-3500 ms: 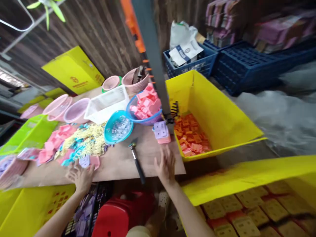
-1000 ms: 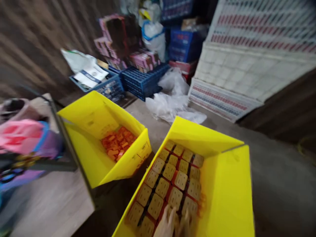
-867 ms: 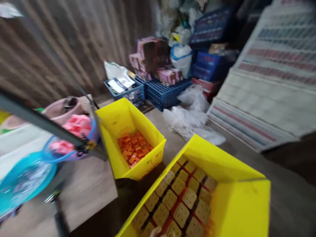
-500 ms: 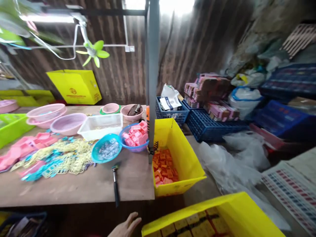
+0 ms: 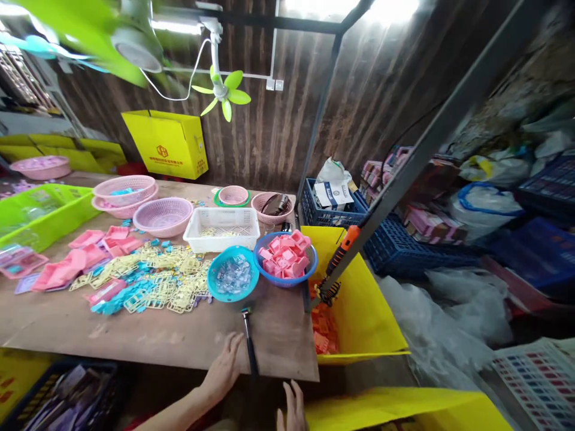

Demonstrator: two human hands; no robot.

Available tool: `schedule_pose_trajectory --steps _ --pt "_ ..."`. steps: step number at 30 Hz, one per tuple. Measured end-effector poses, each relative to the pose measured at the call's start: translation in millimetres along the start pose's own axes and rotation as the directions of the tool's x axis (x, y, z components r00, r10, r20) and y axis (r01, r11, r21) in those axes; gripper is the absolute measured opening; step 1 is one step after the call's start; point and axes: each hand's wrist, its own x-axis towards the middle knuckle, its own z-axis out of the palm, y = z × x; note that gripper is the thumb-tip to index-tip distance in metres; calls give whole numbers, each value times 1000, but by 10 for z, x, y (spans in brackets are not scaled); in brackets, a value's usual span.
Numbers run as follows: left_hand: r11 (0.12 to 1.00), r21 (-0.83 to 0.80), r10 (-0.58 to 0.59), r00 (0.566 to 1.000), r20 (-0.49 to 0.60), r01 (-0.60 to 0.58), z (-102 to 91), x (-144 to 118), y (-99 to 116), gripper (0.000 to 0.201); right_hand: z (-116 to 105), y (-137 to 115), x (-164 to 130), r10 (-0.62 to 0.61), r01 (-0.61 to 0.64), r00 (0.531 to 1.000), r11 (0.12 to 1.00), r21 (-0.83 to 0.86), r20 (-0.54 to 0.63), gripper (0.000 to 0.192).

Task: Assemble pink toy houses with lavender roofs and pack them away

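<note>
Resting at the near edge of the brown wooden worktop (image 5: 135,335), the left hand (image 5: 223,372) lies flat with fingers spread and released, grasping nothing; its fingertips sit just beside the black handle of the small hammer (image 5: 248,347), which lies lengthwise with its metal head toward the baskets and its handle end close to the worktop's front edge.

Risks, left to right:
- The loose spread of yellow, turquoise and pink plastic lattice pieces (image 5: 148,281) lies unbounded on the worktop; a sweep of the left forearm could likely scatter them or push them over the edge.
- The hammer sits close to the edge beside the hand; a nudge from the fingers could plausibly roll or tip it off toward the person's lap.
- The round turquoise plastic basket of clear pieces (image 5: 232,280) stands directly beyond the hammer head; a careless lift of the tool might strike it and spill the contents.
- The round blue plastic basket heaped with pink moulded pieces (image 5: 286,258) is overfilled; a knock could shed pieces into the yellow plastic bin of orange pieces (image 5: 359,299) beside the worktop, mixing stock.

The right hand (image 5: 291,410) is held below the worktop edge, fingers extended upward and open, holding nothing and touching nothing visible; only part of it shows at the bottom of the view.
</note>
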Motion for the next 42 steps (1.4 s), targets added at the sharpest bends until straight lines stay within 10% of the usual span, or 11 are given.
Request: schedule_pose_trajectory --steps 8,14,28,42 --pt "993 40 -104 976 -190 114 -506 453 -412 66 276 -384 460 -121 144 980 980 -136 161 49" --pt "977 181 -104 994 -37 109 -826 900 -429 67 124 -525 697 -10 44 982 984 -172 191 47" --pt "988 127 -93 995 41 87 -694 1297 -480 25 33 -572 637 119 -54 954 971 -231 274 43" --pt "997 -61 -42 999 8 43 -655 1300 -589 28 -89 -567 682 233 -172 938 956 -238 258 38"
